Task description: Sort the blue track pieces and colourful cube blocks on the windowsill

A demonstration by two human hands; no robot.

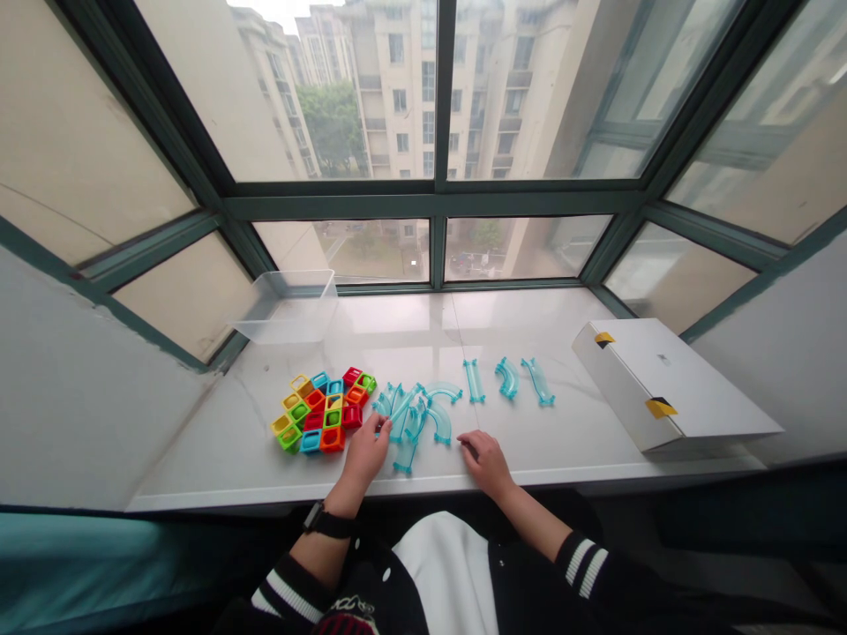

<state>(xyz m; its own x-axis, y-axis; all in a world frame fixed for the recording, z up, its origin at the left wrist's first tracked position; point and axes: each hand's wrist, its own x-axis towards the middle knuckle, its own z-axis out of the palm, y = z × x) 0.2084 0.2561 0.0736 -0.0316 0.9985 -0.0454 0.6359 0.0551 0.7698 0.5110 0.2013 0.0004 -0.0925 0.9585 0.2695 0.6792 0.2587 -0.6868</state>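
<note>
My left hand (368,450) pinches a straight translucent blue track piece (401,405) above the left side of a loose pile of similar pieces. In that pile lie a curved track piece (442,392), another curved piece (439,425) and a piece near the front (404,456). My right hand (486,462) rests on the white surface to the right of the pile, fingers loosely bent and slightly apart, with nothing visible in them. Beyond it, a straight piece (474,381), a curved piece (507,378) and a slightly bent piece (538,382) lie apart in a row.
Colourful square plastic blocks (316,420) sit clustered left of my left hand. A clear plastic bin (291,309) stands at the back left by the window. On the right is a white box (668,379) with yellow-and-black tabs. The sill's front edge (265,496) runs under my wrists.
</note>
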